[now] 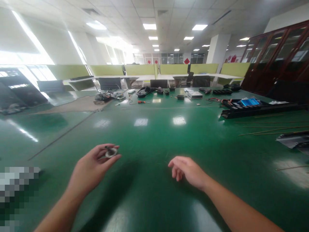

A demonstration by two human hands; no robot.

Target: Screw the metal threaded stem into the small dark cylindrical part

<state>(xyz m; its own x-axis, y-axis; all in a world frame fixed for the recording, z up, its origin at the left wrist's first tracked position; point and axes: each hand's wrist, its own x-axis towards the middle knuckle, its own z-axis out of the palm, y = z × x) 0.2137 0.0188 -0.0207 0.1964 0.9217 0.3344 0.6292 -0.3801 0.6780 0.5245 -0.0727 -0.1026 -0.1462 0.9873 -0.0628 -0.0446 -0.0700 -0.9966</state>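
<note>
My left hand point(91, 170) grips a small round metal part with a dark stem point(111, 152) between thumb and fingers, above the green tabletop point(149, 138). The part's exact kind is too small and blurred to tell. To the right, my right hand point(187, 170) hovers over the same surface with loosely bent fingers, apart from one another. Nothing shows in it. A wide gap of tabletop separates the two hands.
An orange-handled screwdriver point(142, 101) lies farther back, near black headgear with a strap point(144, 91) and a flat silver box point(195, 95). At right are a long black tray point(256, 110) with blue pieces point(250, 102) and several thin rods point(267, 130). Bare cardboard-coloured sheeting point(70, 105) lies left.
</note>
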